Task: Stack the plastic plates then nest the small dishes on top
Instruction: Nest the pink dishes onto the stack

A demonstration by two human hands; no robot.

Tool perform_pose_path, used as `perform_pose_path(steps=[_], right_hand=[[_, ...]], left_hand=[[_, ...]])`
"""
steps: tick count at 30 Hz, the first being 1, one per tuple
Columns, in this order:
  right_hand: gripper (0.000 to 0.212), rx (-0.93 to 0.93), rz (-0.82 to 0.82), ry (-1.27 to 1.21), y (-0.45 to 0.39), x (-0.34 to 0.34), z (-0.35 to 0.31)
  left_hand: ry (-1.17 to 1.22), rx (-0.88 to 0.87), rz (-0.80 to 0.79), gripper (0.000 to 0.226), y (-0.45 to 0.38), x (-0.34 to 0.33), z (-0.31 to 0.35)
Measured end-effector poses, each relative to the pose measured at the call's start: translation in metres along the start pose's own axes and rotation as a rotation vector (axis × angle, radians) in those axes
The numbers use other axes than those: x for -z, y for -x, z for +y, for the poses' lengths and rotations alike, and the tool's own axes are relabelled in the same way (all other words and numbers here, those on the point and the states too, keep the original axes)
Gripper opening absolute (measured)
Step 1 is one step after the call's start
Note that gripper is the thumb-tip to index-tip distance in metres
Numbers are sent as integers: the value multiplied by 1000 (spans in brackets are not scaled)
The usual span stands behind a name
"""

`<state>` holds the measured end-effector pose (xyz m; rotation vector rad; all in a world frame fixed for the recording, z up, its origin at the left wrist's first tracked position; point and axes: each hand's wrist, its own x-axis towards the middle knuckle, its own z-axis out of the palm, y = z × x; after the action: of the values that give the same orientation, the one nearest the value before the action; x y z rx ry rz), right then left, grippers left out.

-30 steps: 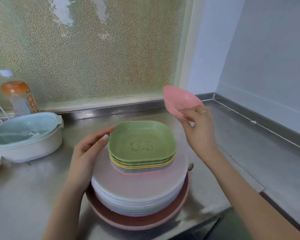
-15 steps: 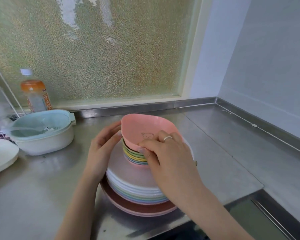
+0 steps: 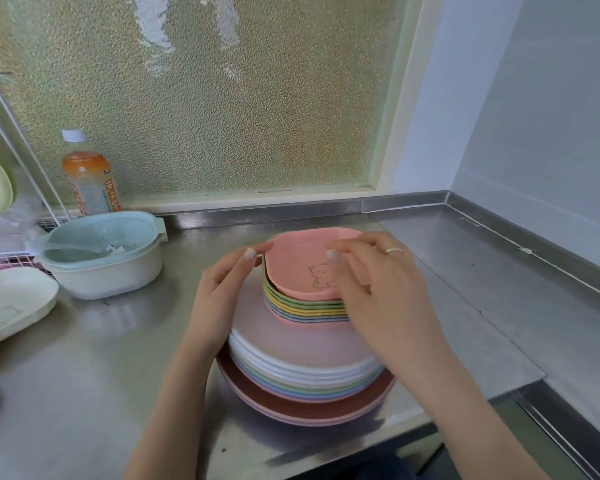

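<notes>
Where the steel counter [image 3: 84, 393] runs beneath the frosted window [image 3: 205, 98], the head camera looks down on a tall pile of tableware near the counter's front edge. At the bottom lies a stack of round plastic plates [image 3: 305, 375]: a wide brownish-red one under pastel blue, green and white ones. On top of these sits a nest of small square dishes [image 3: 302, 308] in pink, blue, yellow and green layers, and the topmost is a pink dish [image 3: 302, 268] with a little bear outline drawn inside. It sits slightly tilted in the nest, its near edge raised above the green rim below.

The left hand [image 3: 222, 299] rests against the left side of the small dishes, fingers loosely curved, its fingertips touching the pink dish's left rim without gripping it. The right hand [image 3: 378, 296], a ring on one finger, lies over the right half of the pink dish, fingers spread and pressing down on its rim and inside; it clasps nothing.

Off to the left stand a pale blue strainer bowl [image 3: 101, 251] in a white tub, an orange-capped drink bottle [image 3: 89, 178] behind it, and a cream plate [image 3: 11, 303] at the frame edge.
</notes>
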<state>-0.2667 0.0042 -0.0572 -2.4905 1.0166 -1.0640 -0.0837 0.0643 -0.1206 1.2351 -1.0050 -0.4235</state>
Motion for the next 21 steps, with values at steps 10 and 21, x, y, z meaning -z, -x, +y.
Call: perform_pose_path(steps=[10,21], right_hand=[[34,-283,-228,-427,-31,-4,41],[37,-274,-271,-384,-26,-15,44]], left_hand=[[40,-9,-4,27,0,-4,3],[66,-27,27,27,0,-6,5]])
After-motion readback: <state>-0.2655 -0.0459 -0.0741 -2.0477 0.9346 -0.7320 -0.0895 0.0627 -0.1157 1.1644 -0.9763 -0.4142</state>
